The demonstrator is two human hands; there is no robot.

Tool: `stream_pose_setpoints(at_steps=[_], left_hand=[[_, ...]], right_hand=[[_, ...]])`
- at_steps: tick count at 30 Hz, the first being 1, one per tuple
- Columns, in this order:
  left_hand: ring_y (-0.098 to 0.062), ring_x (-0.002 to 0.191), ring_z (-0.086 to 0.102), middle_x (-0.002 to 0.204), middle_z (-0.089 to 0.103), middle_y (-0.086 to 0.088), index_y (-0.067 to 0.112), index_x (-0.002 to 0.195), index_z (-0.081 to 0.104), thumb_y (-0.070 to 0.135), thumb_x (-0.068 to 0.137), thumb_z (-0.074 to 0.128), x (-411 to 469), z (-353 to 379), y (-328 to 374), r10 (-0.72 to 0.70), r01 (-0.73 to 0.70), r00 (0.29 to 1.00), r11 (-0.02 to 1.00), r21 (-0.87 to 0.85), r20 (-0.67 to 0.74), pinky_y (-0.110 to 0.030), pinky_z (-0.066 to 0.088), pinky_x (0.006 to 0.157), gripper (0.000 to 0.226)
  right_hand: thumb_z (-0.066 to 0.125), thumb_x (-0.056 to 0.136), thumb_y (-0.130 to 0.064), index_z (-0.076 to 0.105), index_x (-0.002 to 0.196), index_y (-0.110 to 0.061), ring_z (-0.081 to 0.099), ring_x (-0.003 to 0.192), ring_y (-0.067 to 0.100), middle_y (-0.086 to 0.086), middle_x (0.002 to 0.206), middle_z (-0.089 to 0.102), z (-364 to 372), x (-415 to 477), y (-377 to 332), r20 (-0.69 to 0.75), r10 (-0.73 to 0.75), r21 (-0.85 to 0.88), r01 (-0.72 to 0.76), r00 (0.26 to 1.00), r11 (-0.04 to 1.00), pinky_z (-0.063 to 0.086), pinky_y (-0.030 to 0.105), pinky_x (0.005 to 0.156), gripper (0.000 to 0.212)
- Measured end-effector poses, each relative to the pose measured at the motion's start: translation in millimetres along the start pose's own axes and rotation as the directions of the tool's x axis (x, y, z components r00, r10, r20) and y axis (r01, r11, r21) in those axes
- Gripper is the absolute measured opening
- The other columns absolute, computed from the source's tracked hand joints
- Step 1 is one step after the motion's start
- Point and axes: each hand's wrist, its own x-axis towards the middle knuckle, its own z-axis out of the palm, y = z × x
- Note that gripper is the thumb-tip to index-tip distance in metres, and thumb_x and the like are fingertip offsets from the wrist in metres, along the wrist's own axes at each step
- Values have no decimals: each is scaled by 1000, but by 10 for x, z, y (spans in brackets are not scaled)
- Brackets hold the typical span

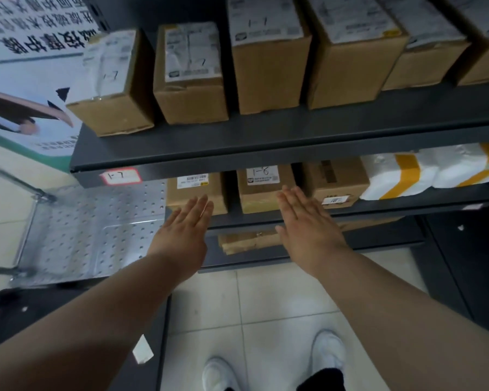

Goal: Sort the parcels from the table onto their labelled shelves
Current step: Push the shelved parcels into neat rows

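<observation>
Fingers (pixel 201 204) of the left hand (pixel 185 230) are straight and close together, holding nothing; their tips lie over the lower front of the left box (pixel 195 193) on the middle shelf (pixel 407 206), though whether they touch it cannot be told. The right hand (pixel 308 224) is likewise flat and empty, palm down, its tips in front of the middle box (pixel 263 193), which carries a white label with a handwritten mark. Just right of that stands a third box (pixel 336 182), then white parcels (pixel 407 176) banded with yellow tape. Beneath the hands, on the lower shelf (pixel 266 258), lies a flat brown parcel (pixel 246 239). Above, the top shelf (pixel 294 136) carries a row of upright top boxes (pixel 189 103) with handwritten labels, and a red-bordered tag (pixel 120 176) sits on its front edge. A perforated metal trolley (pixel 82 227) stands left of the shelving, below a poster (pixel 26 52). White shoes (pixel 329 351) stand on the tiled floor (pixel 266 306).
</observation>
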Motion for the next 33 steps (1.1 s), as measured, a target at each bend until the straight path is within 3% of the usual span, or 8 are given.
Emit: stream_pose_setpoints(at_steps=[8, 12, 18, 33], left_hand=[[-18, 140, -30, 141, -42, 2, 18, 142, -30, 18, 96, 32, 480, 478, -146, -59, 57, 997, 998, 35, 54, -37, -10, 116, 77], [-23, 141, -30, 149, -38, 0, 19, 144, -29, 15, 94, 35, 644, 657, -219, -108, 107, 994, 994, 12, 26, -41, -8, 119, 81], [-26, 140, -30, 140, -44, 1, 21, 134, -38, 15, 93, 36, 705, 808, -314, -85, 86, 995, 996, 22, -53, -41, -11, 118, 85], [-28, 141, -28, 151, -37, -2, 17, 143, -31, 18, 95, 37, 730, 770, -305, -106, 108, 994, 993, 39, -41, -42, -11, 118, 83]], right_hand=[[14, 102, -37, -17, 148, -16, -20, 143, 18, 1, 155, -25, 482, 469, -124, 23, 71, -2, -71, 997, 997, -3, 38, 119, 59], [17, 102, -36, -15, 149, -15, -21, 143, 19, 2, 155, -26, 675, 618, -142, -18, 113, 29, -113, 993, 993, -5, 38, 119, 60], [22, 102, -35, -13, 150, -17, -18, 144, 23, 2, 156, -24, 799, 826, -193, -4, 170, 66, -169, 985, 983, -2, 40, 118, 62], [33, 100, -24, -4, 151, -17, -4, 146, 23, -1, 159, -4, 696, 911, -191, -31, 145, 116, -140, 989, 983, 0, 40, 118, 64]])
